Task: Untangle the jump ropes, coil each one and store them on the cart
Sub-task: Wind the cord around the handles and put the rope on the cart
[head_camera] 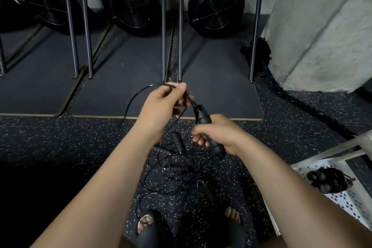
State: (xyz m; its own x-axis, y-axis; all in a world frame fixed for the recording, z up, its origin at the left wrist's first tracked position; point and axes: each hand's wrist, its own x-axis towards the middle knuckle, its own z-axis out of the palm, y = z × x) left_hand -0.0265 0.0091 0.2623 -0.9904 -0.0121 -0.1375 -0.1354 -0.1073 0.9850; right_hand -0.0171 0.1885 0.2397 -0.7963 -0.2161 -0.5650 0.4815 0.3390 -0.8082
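My right hand grips a black jump rope handle, with thin cord wound around its top. My left hand pinches that thin black cord just above the handle, and the cord arcs out to the left. Below my hands a tangle of jump ropes with several black ribbed handles lies on the speckled floor. A coiled rope lies on the white perforated cart shelf at the lower right.
Rowing machines with black fan housings stand upright at the back on dark mats. A thick black battle rope runs along a grey concrete pillar on the right. My sandalled feet are just below the tangle.
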